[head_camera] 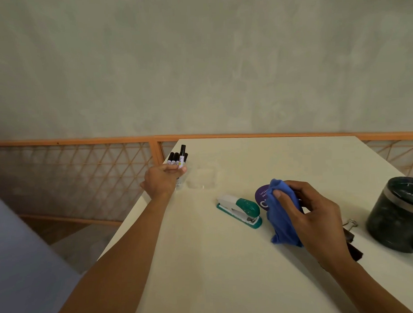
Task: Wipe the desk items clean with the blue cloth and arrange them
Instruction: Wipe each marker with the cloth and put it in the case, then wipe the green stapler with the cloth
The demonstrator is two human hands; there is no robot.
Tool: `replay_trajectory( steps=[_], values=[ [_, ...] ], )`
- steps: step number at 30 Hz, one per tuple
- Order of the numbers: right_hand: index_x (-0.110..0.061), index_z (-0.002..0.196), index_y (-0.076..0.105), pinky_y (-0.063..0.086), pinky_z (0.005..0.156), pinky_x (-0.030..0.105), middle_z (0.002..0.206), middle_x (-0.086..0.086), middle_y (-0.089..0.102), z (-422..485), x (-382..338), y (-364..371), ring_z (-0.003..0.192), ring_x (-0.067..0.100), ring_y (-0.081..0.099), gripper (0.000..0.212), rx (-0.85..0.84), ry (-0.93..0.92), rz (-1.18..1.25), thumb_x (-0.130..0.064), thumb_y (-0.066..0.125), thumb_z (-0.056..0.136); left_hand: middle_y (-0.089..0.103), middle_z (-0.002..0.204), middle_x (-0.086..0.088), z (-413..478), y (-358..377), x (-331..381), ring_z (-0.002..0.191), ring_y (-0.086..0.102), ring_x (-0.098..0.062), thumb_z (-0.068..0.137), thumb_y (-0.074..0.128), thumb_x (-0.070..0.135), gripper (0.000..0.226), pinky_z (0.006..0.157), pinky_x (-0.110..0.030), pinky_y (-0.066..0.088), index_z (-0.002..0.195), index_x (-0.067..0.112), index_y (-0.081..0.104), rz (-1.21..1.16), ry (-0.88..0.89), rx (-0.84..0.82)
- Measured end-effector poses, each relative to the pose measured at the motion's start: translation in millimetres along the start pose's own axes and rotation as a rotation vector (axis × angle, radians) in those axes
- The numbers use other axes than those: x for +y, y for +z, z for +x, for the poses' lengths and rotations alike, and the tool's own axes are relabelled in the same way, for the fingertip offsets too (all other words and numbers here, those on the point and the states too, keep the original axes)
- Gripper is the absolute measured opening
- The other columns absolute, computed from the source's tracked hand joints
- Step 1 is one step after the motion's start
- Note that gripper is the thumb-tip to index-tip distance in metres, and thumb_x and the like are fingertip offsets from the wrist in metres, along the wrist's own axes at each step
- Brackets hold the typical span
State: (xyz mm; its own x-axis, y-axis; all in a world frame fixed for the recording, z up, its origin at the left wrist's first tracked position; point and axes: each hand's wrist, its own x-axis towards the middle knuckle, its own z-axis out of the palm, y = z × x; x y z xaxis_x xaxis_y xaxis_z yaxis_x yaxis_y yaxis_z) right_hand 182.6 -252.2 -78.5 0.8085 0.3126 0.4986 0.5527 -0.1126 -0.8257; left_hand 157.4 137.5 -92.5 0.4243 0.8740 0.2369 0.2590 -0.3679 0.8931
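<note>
My left hand reaches to the desk's far left corner and pinches one of several black-capped markers that stand upright in a clear holder. The blue cloth is bunched in my right hand, which grips it with thumb and fingers over a round purple card. A green and white stapler lies on the white desk just left of the cloth.
A dark round container stands at the right edge. A black binder clip lies beside my right wrist. An orange lattice railing runs behind the desk, with a drop to the left.
</note>
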Motion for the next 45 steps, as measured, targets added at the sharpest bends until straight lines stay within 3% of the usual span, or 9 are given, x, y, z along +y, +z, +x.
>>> replay_trajectory(
  steps=[4, 10, 20, 27, 31, 34, 36, 40, 45],
  values=[
    [-0.054, 0.114, 0.066, 0.062, 0.089, 0.039, 0.11, -0.029, 0.073, -0.6, -1.6, 1.5, 0.107, 0.003, 0.07, 0.031, -0.003, -0.041, -0.053, -0.028, 0.075, 0.099, 0.072, 0.075, 0.025, -0.3, -0.2, 1.4, 0.096, 0.073, -0.006, 0.07, 0.097, 0.053, 0.026, 0.113, -0.042, 0.044, 0.071, 0.044, 0.073, 0.042, 0.012, 0.011],
    [-0.055, 0.114, 0.065, 0.062, 0.087, 0.04, 0.11, -0.03, 0.073, 0.7, -1.2, -0.3, 0.107, 0.003, 0.069, 0.031, 0.005, -0.038, -0.05, -0.03, 0.074, 0.099, 0.082, 0.095, 0.012, 2.7, 1.6, -5.5, 0.103, 0.074, -0.013, 0.076, 0.094, 0.05, 0.023, 0.113, -0.044, 0.042, 0.089, 0.034, 0.085, 0.116, 0.053, 0.045],
    [-0.057, 0.113, 0.064, 0.061, 0.086, 0.035, 0.109, -0.033, 0.072, 1.3, -2.7, -0.7, 0.106, -0.001, 0.068, 0.032, 0.021, -0.036, -0.078, -0.03, 0.075, 0.099, 0.082, 0.106, 0.006, -1.2, -5.2, 4.7, 0.112, 0.07, -0.022, 0.084, 0.087, 0.049, 0.019, 0.107, -0.037, 0.037, 0.094, 0.033, 0.086, 0.257, 0.063, 0.02],
    [-0.054, 0.117, 0.065, 0.062, 0.084, 0.036, 0.111, -0.031, 0.071, 3.9, 4.7, -1.2, 0.106, 0.002, 0.068, 0.024, 0.031, 0.027, -0.088, -0.039, 0.073, 0.1, 0.067, 0.073, 0.02, -10.7, -7.2, 4.6, 0.098, 0.072, -0.015, 0.085, 0.087, 0.047, 0.014, 0.101, -0.039, 0.036, 0.087, 0.034, 0.082, 0.169, 0.127, 0.053],
    [-0.034, 0.13, 0.067, 0.056, 0.078, 0.026, 0.119, -0.015, 0.066, 7.1, 7.3, -1.1, 0.102, 0.006, 0.065, 0.032, 0.098, 0.037, -0.166, -0.05, 0.061, 0.103, 0.067, 0.075, 0.026, -29.3, -9.7, 12.2, 0.1, 0.07, -0.009, 0.09, 0.082, 0.053, 0.014, 0.096, -0.039, 0.03, 0.087, 0.039, 0.08, 0.129, 0.293, 0.047],
    [-0.034, 0.137, 0.06, 0.046, 0.074, 0.019, 0.11, -0.013, 0.066, 10.5, 2.5, -4.3, 0.095, 0.003, 0.061, 0.039, 0.128, 0.178, -0.098, -0.056, 0.047, 0.107, 0.075, 0.09, 0.028, -55.3, -6.0, 16.5, 0.109, 0.066, -0.011, 0.091, 0.08, 0.055, 0.012, 0.106, -0.046, 0.046, 0.091, 0.044, 0.079, 0.008, 0.416, -0.098],
    [-0.033, 0.13, 0.059, 0.046, 0.071, 0.024, 0.1, -0.014, 0.066, 11.7, 2.8, -7.8, 0.09, 0.003, 0.061, 0.036, 0.168, 0.235, -0.02, -0.056, 0.04, 0.11, 0.076, 0.105, 0.026, -79.9, -4.1, 20.7, 0.109, 0.06, -0.008, 0.092, 0.082, 0.052, 0.018, 0.104, -0.038, 0.048, 0.106, 0.041, 0.08, -0.038, 0.469, -0.272],
    [-0.026, 0.116, 0.06, 0.049, 0.076, 0.03, 0.101, -0.005, 0.064, 13.6, 6.3, -15.8, 0.095, 0.012, 0.061, 0.042, 0.256, 0.34, 0.124, -0.057, 0.032, 0.113, 0.063, 0.136, 0.024, -108.7, -3.2, 25.4, 0.129, 0.05, 0.001, 0.081, 0.084, 0.063, 0.062, 0.105, -0.024, 0.042, 0.139, 0.049, 0.065, 0.042, 0.474, -0.68],
    [-0.028, 0.119, 0.066, 0.059, 0.091, 0.043, 0.113, -0.005, 0.074, 20.2, 5.0, -22.1, 0.105, 0.017, 0.072, 0.06, 0.253, 0.566, 0.423, -0.08, 0.06, 0.089, 0.064, 0.133, 0.032, -117.2, 3.0, 23.4, 0.135, 0.046, 0.0, 0.093, 0.072, 0.059, 0.057, 0.116, -0.034, 0.04, 0.147, 0.045, 0.06, 0.145, 0.531, -0.805]
  ],
)
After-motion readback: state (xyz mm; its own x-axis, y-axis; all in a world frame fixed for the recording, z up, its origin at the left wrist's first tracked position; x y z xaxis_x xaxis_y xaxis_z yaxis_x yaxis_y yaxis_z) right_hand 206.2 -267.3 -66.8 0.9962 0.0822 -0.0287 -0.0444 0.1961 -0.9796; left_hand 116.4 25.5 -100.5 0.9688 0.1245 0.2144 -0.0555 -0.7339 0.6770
